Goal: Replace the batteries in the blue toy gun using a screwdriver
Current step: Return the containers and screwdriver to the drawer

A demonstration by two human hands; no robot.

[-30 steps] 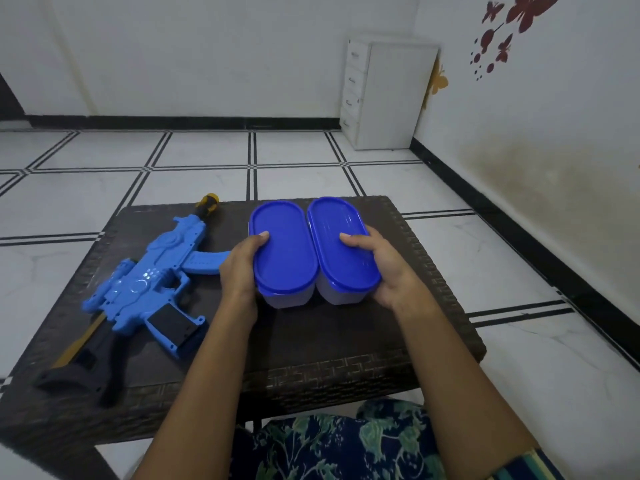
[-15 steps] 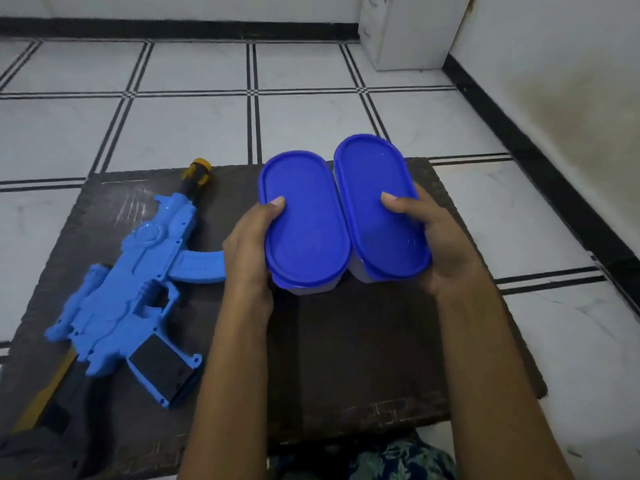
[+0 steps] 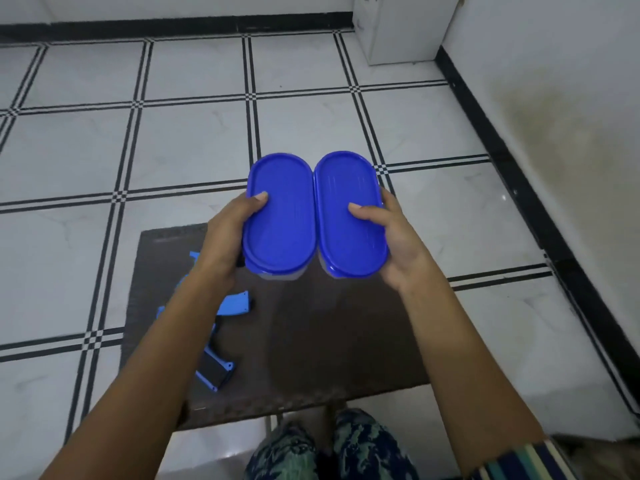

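Two oval containers with blue lids are lifted above the dark table point(image 3: 329, 358), side by side. My left hand point(image 3: 230, 233) grips the left container point(image 3: 280, 220), thumb on its lid. My right hand point(image 3: 391, 237) grips the right container point(image 3: 349, 216) the same way. The blue toy gun point(image 3: 228, 304) lies on the table's left side, mostly hidden under my left forearm; its magazine and black grip part point(image 3: 216, 370) show. No screwdriver is visible.
The small dark woven table stands on a white tiled floor point(image 3: 190, 143) with black lines. A white drawer cabinet point(image 3: 401, 26) stands at the back right by the wall point(image 3: 571, 116). My patterned clothing point(image 3: 329, 448) shows at the bottom.
Both hands have lifted the two containers up off the table, and the camera now looks more steeply down. The toy gun stays on the table, now largely covered by my left arm.
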